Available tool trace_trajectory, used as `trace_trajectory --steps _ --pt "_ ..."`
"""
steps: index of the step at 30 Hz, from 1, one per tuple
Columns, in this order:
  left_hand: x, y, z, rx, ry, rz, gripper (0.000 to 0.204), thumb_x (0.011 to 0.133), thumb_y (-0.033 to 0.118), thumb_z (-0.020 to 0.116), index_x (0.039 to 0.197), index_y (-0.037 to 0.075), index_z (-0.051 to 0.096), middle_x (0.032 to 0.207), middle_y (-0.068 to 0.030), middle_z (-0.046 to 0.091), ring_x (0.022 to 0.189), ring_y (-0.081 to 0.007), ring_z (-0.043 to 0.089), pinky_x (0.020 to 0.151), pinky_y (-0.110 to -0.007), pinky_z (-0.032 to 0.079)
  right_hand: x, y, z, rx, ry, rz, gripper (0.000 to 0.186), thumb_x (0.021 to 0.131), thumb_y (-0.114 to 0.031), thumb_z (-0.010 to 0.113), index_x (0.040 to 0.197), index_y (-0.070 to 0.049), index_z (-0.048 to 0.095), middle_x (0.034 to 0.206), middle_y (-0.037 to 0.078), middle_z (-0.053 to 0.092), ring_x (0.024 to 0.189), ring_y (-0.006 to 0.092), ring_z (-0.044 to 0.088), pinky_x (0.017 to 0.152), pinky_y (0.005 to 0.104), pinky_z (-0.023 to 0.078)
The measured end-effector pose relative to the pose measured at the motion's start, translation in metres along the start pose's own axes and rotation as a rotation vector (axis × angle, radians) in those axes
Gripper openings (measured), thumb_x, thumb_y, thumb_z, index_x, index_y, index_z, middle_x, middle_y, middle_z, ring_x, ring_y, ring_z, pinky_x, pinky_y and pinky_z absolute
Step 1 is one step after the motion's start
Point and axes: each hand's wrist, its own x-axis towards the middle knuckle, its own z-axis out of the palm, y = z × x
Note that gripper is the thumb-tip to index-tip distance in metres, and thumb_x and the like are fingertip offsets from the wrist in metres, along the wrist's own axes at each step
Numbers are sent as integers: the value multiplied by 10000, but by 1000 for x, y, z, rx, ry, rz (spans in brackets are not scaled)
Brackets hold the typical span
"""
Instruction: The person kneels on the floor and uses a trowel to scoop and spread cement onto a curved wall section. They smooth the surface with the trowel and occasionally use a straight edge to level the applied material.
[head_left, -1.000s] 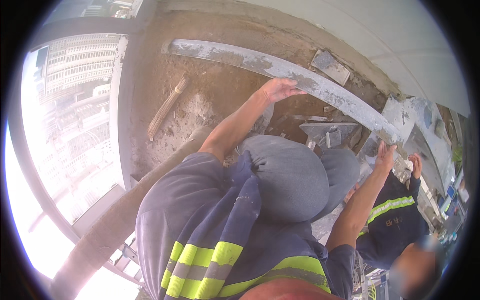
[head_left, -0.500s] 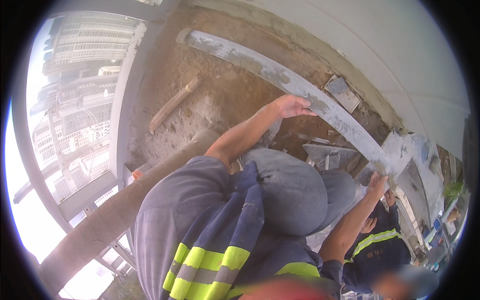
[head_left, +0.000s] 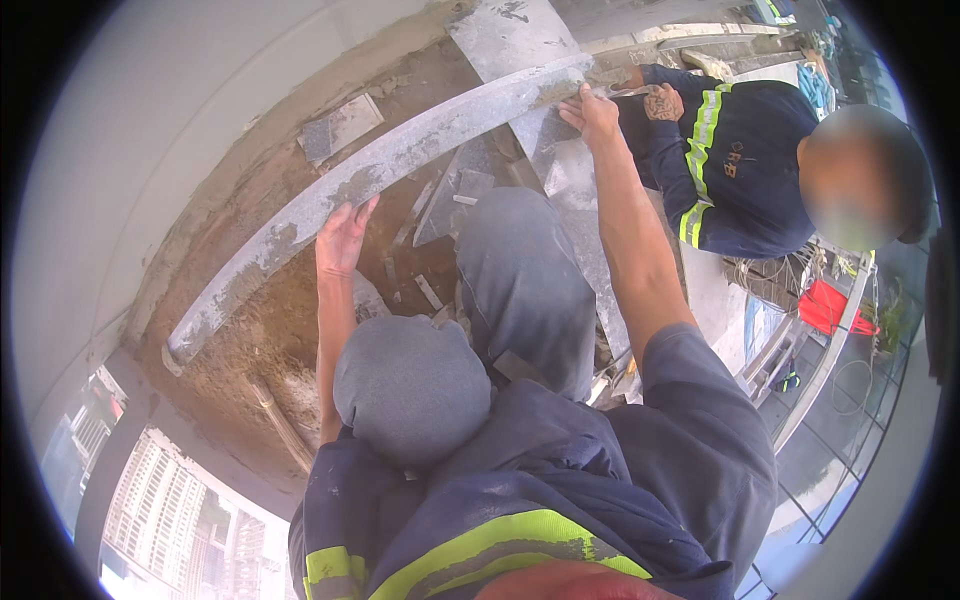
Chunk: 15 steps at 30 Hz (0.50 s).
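A long grey metal-like straightedge (head_left: 268, 237) smeared with mortar spans the dirt patch beside the wall. My left hand (head_left: 340, 238) grips its lower edge left of the middle, fingers curled onto it. My right hand (head_left: 596, 112) holds it near the right end. Loose stone pieces (head_left: 445, 205) lie under it, and a large pale slab (head_left: 498, 38) lies behind its right end. A square tile (head_left: 342, 130) rests beyond the bar. My bent knees in grey trousers are below it.
A co-worker (head_left: 750, 165) in dark reflective-striped workwear is close at the right, hands near the bar's end. A plastered wall (head_left: 140, 170) curves along the left. A stick bundle (head_left: 280, 420) lies lower left. Window openings show buildings. Red material (head_left: 825, 305) and a railing are at right.
The view has swung markedly, so the straightedge and both my hands appear rotated, with my right hand higher and the co-worker now at upper right. Both hands still hold the straightedge.
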Motion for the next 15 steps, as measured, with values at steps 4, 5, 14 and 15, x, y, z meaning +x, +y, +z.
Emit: trace_trajectory --steps 4,5,14,15 --pt "14 -8 -3 -8 -63 -74 414 955 1 639 1361 -48 582 1414 -168 628 1366 -324 568 1247 -547 393 -17 3 -18 66 45 -97 520 1099 -244 554 1385 163 406 1318 302 606 1092 378 716 848 407 664" --pt "19 -10 -4 -12 -65 -100 421 958 2 636 1371 -51 574 1419 -169 623 1367 -321 567 1249 -545 391 -16 7 -16 100 37 -75 536 1077 -203 595 1388 178 381 1298 289 595 1077 364 712 838 395 665" --pt "32 -51 9 -35 -42 -187 351 989 57 661 1311 -66 591 1387 -161 630 1354 -288 561 1265 -464 378 12 14 -63 66 18 -152 342 1017 -13 623 1246 198 481 1169 254 625 934 352 733 794 389 684" --pt "34 -53 2 -57 -46 -206 326 988 56 664 1280 -75 602 1363 -164 639 1339 -284 568 1268 -461 373 18 17 -66 23 35 -173 394 1027 -20 609 1285 211 421 1186 258 614 945 363 732 822 408 682"
